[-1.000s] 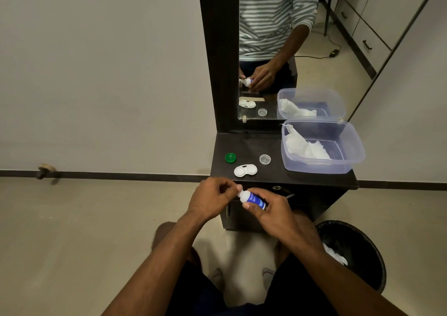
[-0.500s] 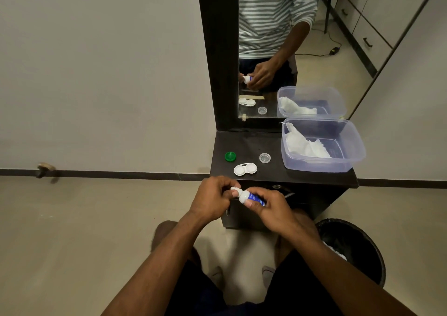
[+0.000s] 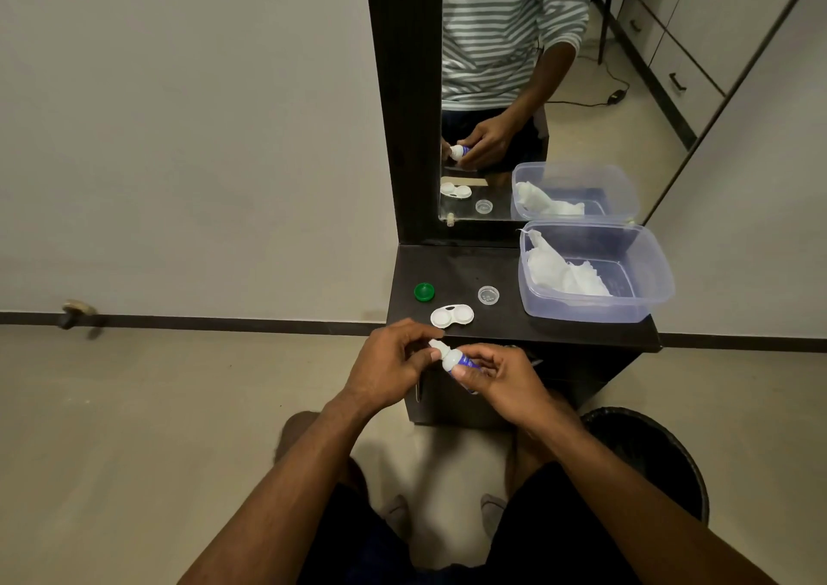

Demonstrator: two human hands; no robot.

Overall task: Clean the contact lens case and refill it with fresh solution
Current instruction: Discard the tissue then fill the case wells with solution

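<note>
A small solution bottle [image 3: 455, 358] with a blue label and white top lies tilted in my right hand [image 3: 501, 378], just in front of the dark shelf [image 3: 559, 331]. The fingertips of my left hand [image 3: 389, 363] pinch the bottle's white cap [image 3: 436, 345]. On the shelf behind my hands rests the white contact lens case [image 3: 452, 316], both wells open. A green cap [image 3: 424, 291] sits to its left and a clear cap [image 3: 488, 295] to its right.
A clear plastic box [image 3: 644, 280] holding white tissue [image 3: 564, 273] stands on the shelf's right side. A mirror [image 3: 514, 92] rises behind the shelf. A black bin [image 3: 662, 454] stands on the floor at the lower right.
My left hand's fingers have closed onto the bottle's cap. Both hands shifted slightly while holding the bottle. The case and caps on the shelf have not moved.
</note>
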